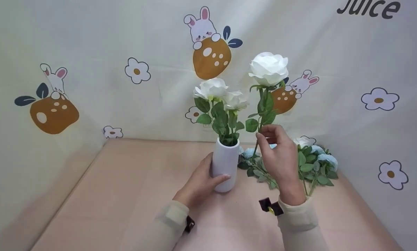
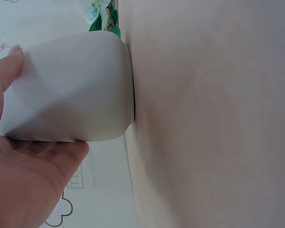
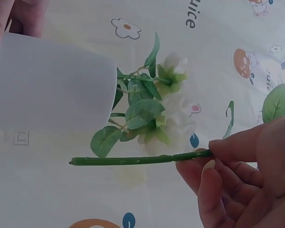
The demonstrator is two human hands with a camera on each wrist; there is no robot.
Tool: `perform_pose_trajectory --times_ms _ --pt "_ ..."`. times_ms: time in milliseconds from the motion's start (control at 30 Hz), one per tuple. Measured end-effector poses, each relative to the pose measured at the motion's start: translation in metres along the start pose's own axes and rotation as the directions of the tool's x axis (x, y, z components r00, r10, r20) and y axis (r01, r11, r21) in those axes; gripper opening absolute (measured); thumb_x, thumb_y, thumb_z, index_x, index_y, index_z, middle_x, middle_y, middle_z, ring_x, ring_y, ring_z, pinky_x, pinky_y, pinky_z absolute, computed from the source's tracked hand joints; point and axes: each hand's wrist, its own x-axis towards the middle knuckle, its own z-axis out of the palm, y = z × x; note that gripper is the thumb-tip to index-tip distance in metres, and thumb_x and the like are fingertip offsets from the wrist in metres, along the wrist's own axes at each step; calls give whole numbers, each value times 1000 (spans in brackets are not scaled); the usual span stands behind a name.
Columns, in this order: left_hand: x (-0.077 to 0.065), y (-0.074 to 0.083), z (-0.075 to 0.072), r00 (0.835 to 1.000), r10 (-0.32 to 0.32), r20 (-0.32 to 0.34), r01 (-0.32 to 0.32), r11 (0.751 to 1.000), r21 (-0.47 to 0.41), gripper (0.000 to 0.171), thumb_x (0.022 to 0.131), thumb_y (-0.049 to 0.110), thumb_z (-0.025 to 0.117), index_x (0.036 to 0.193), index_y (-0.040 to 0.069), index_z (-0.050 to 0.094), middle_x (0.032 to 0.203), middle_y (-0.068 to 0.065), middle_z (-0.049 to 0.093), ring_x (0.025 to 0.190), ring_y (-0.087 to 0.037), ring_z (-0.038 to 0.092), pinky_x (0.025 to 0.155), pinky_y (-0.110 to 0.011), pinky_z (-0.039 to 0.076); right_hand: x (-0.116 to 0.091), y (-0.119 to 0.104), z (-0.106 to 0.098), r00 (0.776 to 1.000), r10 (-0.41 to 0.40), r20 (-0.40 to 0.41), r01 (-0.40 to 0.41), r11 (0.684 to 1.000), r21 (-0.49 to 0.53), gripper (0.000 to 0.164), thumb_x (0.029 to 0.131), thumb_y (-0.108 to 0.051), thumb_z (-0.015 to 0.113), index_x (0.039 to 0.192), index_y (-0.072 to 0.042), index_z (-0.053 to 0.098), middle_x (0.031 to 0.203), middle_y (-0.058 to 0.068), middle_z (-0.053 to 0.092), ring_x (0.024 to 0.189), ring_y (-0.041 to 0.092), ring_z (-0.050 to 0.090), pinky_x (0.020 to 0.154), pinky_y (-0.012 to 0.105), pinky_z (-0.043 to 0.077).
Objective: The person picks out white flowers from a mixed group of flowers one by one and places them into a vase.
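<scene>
White rose partly hides printed fruit; blue flowers lie below.

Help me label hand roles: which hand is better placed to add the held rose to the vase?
The right hand, I'd judge: it pinches the white rose by its stem, whose free lower end shows outside the vase. The left hand is occupied gripping the vase.

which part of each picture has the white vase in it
Head: white vase just right of centre, in the lower half.
Left wrist: white vase sideways at left, base pointing right.
Right wrist: white vase sideways at upper left, mouth pointing right.
Shared landmark: the left hand holding it, partly visible in all three.
</scene>
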Motion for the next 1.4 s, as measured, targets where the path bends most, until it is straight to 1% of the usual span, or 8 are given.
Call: perform_pose_trajectory --times_ms 267,600,700,867,967,1100,1267,1400 --pt "0 1 1 1000 -23 1 23 1000 0 103 83 57 77 163 24 20 160 0 38 146 -24 41 123 -53 31 1 -6 0 999 -12 -31 13 998 57 22 98 -26 69 117 -14 69 100 -2 72 84 13 66 65 22 52" --pt "-1 6 -1 999 -36 7 36 999 10 102 84 53 78 163 26 19 160 1 39 146 -24 41 122 -54 32 0 -6 1 994 -45 -96 59 988 144 20 97 -18 70 117 -14 72 97 1 75 79 14 69 58 18 54" --pt "-1 6 -1 999 -35 7 35 999 9 101 85 52 79 162 25 20 160 0 39 147 -25 40 123 -55 31 0 -5 2 994 -41 -100 60 978 199 23 97 -19 71 117 -10 69 98 3 75 79 12 71 56 21 57" --pt "0 4 -1 1000 -11 7 11 1000 28 100 86 52 78 162 22 21 159 -3 39 146 -26 41 122 -54 32 0 -4 4 990 -50 -129 84 959 271 28 98 -23 70 119 -6 62 100 6 73 80 8 72 61 26 61" --pt "0 4 -1 1000 3 1 -3 999 33 100 86 52 78 162 20 21 159 -4 40 145 -26 42 122 -54 33 1 -3 7 987 -74 -146 113 953 281 27 99 -23 67 118 -5 59 102 6 74 81 8 73 64 28 62" --pt "0 4 -2 1000 2 1 -2 999 32 101 86 53 77 162 20 20 160 -5 39 146 -27 41 123 -54 32 2 0 16 986 -96 -134 129 954 271 27 100 -24 66 116 -3 58 103 6 74 85 6 73 67 27 62" --pt "0 5 -1 1000 -22 4 21 999 31 101 85 54 78 162 23 20 160 -3 38 146 -27 41 122 -56 32 2 8 29 992 -81 -96 104 957 270 25 99 -24 67 115 -6 60 101 7 74 85 7 74 68 24 62" --pt "0 5 0 1000 -12 -3 12 1000 23 100 84 51 80 161 23 22 157 -3 41 144 -27 44 121 -57 34 1 12 40 994 -87 -63 101 961 256 20 100 -19 67 114 -6 60 100 10 74 84 13 75 69 25 63"
